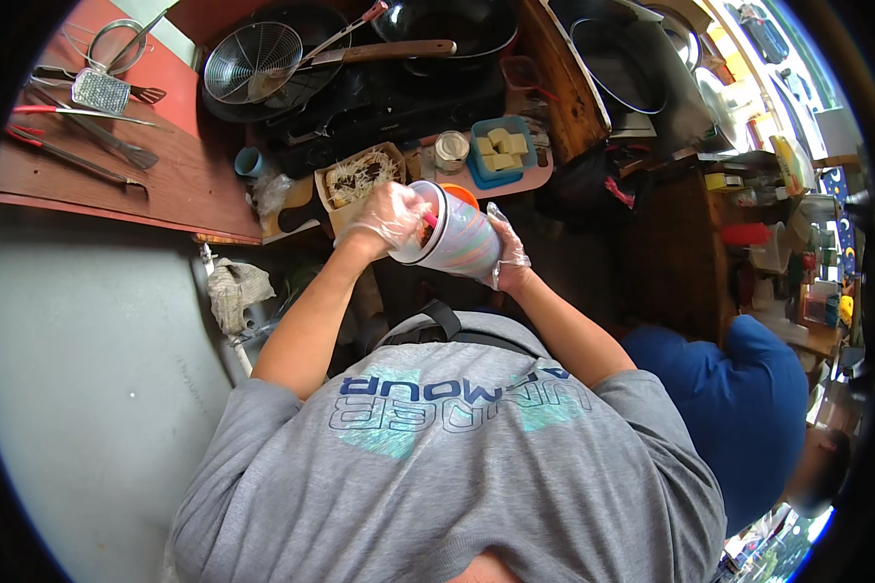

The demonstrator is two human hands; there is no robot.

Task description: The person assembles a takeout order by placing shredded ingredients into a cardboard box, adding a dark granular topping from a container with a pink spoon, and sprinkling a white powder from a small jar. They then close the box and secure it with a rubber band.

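My right hand (510, 255), in a clear plastic glove, is wrapped round the base of a translucent plastic jar (467, 243) with coloured stripes. The jar is tipped on its side, its mouth toward my left hand. My left hand (395, 216), also gloved, is at that mouth, fingers closed on a slim pink-red handle (430, 220); its far end is hidden inside. Just beyond my left hand sits an open paper box (334, 200) of food (360, 178) topped with pale shreds. An orange rim (462, 194) shows behind the jar.
A blue tub (496, 178) of pale yellow blocks (502, 146) and a lidded jar (451, 152) stand on a pink board (538, 173). Behind are a black stove (389, 121), woks and a wire skimmer (253, 63). Utensils lie on the left wooden table (58, 180). A person in blue (719, 418) is at right.
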